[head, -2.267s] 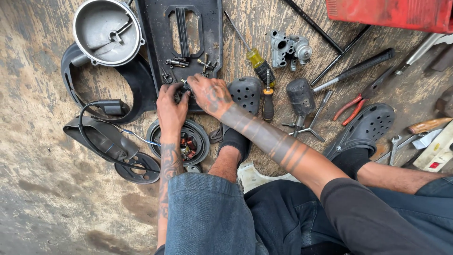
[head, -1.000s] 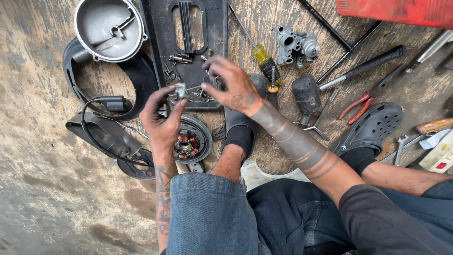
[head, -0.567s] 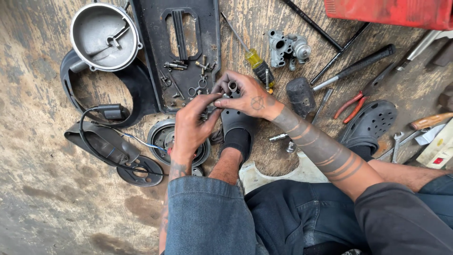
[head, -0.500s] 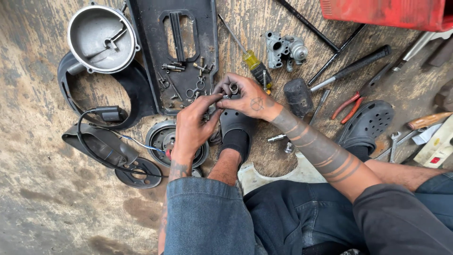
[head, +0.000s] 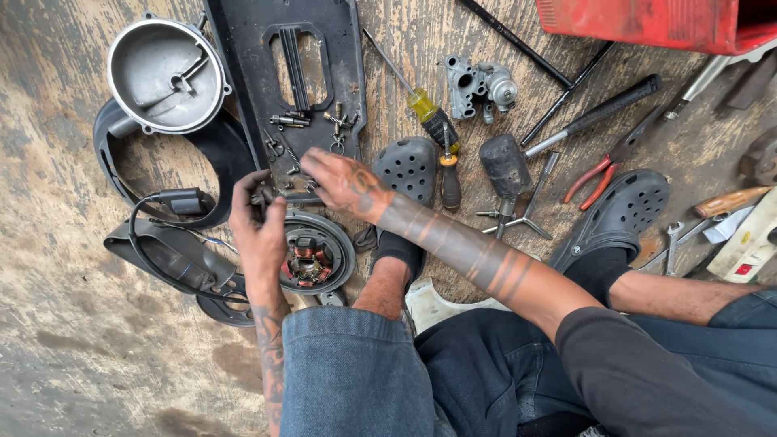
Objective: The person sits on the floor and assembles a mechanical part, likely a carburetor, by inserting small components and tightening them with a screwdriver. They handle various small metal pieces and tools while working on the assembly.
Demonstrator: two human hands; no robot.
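My left hand [head: 261, 228] is raised over the round stator plate with copper coils [head: 312, 255] and closes its fingers on a small dark metal part [head: 261, 194]. My right hand [head: 338, 180] reaches palm-down onto the lower edge of the black flat cover panel [head: 243, 48], its fingertips among the loose screws and springs [head: 307, 121] lying there. Whether its fingers pinch one of them is hidden.
A grey metal round housing [head: 166, 74] sits top left above a black shroud with cable [head: 174, 202]. Screwdrivers [head: 433, 125], a mallet [head: 506, 166], a carburettor body [head: 479, 85], red pliers [head: 589, 180], wrenches and a red box [head: 647, 20] lie to the right. My feet wear dark clogs [head: 627, 202].
Both hands were together over the clog, working one small part. Now they have separated: the left keeps the part and moved left, the right reached up to the panel's screws.
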